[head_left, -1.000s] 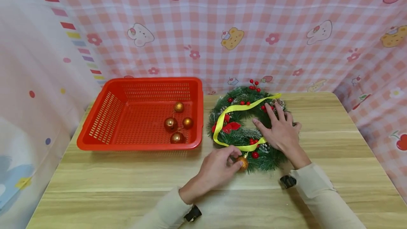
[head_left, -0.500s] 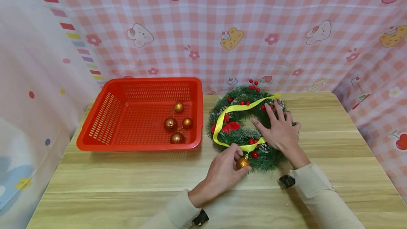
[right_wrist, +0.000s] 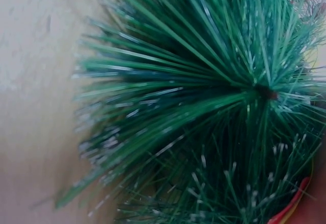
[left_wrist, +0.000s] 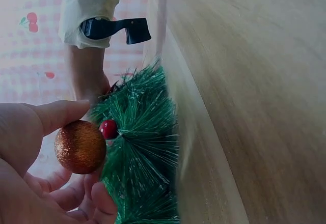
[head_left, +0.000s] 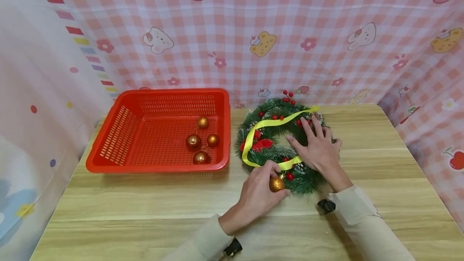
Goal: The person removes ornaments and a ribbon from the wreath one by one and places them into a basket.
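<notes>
A green Christmas wreath with red berries, pinecones and a red bow lies on the table. Across its top runs a loose yellow ribbon. At the wreath's near edge my left hand holds a glittery gold Christmas ball between thumb and curled fingers. The left wrist view shows the ball close to the green needles; its cap is hidden there. With fingers spread, my right hand rests on the wreath's right side. Needles fill most of the right wrist view.
A red plastic basket stands left of the wreath, with several gold and bronze balls in its right part. Behind the wooden table hangs a pink checked curtain.
My left hand has shifted slightly right; its thumb has slid from the ball's face to below it, uncovering more of the ball. My right hand stays in place on the wreath.
</notes>
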Available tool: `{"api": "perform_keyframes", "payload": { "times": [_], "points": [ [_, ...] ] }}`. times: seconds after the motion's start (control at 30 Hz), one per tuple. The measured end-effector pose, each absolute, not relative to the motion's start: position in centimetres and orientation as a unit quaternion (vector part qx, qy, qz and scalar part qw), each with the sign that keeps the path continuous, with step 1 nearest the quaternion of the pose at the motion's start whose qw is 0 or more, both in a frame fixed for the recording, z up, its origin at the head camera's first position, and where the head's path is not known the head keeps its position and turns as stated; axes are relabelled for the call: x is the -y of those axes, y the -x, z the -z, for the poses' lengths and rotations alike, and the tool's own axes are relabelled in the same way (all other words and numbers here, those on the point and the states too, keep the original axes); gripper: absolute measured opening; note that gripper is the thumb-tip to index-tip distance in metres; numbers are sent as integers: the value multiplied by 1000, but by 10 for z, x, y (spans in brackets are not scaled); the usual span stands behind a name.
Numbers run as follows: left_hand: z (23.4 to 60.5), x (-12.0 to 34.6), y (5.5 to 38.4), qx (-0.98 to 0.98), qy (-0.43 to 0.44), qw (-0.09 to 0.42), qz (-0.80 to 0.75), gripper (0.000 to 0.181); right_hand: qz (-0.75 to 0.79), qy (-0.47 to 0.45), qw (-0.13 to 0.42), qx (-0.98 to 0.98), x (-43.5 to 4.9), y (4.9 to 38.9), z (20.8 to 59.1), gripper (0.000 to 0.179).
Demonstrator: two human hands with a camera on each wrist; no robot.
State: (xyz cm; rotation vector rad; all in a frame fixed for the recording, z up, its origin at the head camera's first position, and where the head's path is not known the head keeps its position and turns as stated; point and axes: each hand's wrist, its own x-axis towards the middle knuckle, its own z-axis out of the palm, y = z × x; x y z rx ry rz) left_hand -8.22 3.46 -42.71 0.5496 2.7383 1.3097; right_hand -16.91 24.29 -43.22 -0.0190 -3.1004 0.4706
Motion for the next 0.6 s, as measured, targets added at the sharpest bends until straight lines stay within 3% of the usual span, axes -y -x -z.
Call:
{"api": "perform_keyframes", "payload": {
  "times": [0.6],
  "points": [
    [419,-37,105,-884,-154,9,-441,44,-149,7,0,989,-242,170,434,90]
  ]
}}
